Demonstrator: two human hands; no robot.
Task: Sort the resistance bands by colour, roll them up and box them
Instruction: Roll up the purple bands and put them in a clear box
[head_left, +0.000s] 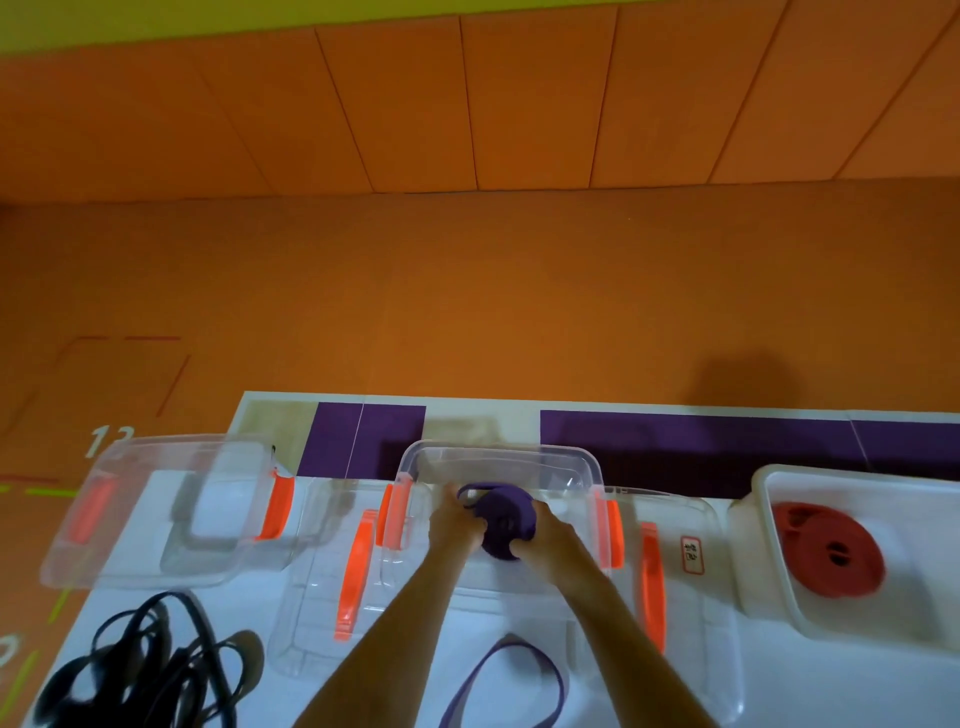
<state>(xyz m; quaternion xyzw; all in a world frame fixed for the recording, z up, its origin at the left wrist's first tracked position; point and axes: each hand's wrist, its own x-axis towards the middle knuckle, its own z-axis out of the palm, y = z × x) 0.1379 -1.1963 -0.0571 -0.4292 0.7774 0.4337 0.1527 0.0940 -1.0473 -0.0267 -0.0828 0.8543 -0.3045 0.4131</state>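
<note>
Purple resistance band roll (504, 525) sits between both hands, over the open middle clear box (498, 453) and seemingly low inside it; the blur hides whether it touches the bottom. The left hand (457, 525) grips its left side and the right hand (543, 540) its lower right, fingers of each curled round the coil.

The main risk is unwinding. A loop of the band stands out from the roll's far edge, so the outer turn looks slack. If the hands let go before the roll lies flat against the box floor or a wall, the rubber would likely spring open and spill over the rim.

A second risk is an incomplete sort: a loose purple band (511, 675) lies unrolled on the white table (805, 686) near the person, between the forearms. It probably belongs in the same box.

The tangled black bands (145, 670) at the near left are knotted together and could drag one another when lifted. The left clear box (156, 519) looks empty, and the red band roll (826, 551) lies in the right box (769, 478), so mixing colours seems unlikely.
</note>
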